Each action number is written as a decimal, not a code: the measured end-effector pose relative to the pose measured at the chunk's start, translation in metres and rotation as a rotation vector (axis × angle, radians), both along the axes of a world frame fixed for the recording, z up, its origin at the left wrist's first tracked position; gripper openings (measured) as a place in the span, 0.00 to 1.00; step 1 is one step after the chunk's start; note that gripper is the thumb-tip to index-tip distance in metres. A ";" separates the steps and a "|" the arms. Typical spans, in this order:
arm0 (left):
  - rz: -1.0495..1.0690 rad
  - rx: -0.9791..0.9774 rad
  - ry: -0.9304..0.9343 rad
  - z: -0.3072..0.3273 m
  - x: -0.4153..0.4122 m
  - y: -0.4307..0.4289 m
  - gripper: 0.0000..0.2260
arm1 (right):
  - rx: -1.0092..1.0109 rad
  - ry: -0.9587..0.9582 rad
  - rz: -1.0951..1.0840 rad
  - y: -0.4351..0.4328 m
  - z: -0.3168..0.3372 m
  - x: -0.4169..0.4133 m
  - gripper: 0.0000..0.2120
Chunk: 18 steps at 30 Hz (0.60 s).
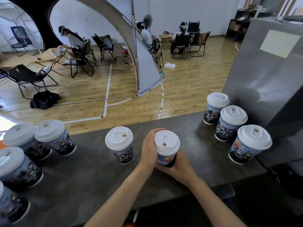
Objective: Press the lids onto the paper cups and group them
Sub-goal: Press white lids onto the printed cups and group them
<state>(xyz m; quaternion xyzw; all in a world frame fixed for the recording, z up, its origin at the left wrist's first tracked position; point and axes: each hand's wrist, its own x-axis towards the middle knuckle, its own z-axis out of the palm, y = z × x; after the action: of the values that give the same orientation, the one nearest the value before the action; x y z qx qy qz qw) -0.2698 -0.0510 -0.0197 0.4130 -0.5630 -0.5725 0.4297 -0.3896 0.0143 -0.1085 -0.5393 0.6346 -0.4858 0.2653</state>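
- the left hand [148, 149] wraps the left side of the held cup [165, 159], fingers curled up round the edge of its white lid [166, 142].
- the right hand [179, 167] cups the lower right of the same cup, fingers curled round the dark base; whether the base rests on the counter i cannot tell.
- the held cup is a tapered paper cup with a glossy cartoon print, and its domed plastic lid, with a small sip hole, sits down on the rim; it is at the middle of the counter's near part.
- just to its left, apart from the hands, stands a lidded cup [121, 145] of the same kind.
- to the right, three lidded cups [231, 122] stand close in a slanting row beside a grey metal box [270, 76] with a pale square label [280, 43].
- at the far left, four more lidded cups [55, 136] are clustered.
- the counter [91, 174] is dark, mottled and smooth, like stone.
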 end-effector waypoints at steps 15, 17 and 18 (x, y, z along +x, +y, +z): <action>0.023 0.039 0.078 -0.002 -0.005 0.011 0.15 | 0.007 -0.104 0.012 -0.004 0.002 -0.003 0.43; 0.030 0.037 0.057 -0.002 -0.005 0.009 0.16 | 0.027 -0.102 0.019 -0.003 0.001 -0.005 0.41; -0.001 0.058 0.034 0.000 -0.006 0.005 0.16 | 0.040 -0.100 0.019 -0.002 -0.001 -0.006 0.39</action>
<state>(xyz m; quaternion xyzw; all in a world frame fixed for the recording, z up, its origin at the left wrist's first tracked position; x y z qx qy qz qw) -0.2755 -0.0456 -0.0193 0.4152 -0.5392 -0.5958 0.4266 -0.3956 0.0122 -0.1093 -0.5151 0.6249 -0.4969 0.3118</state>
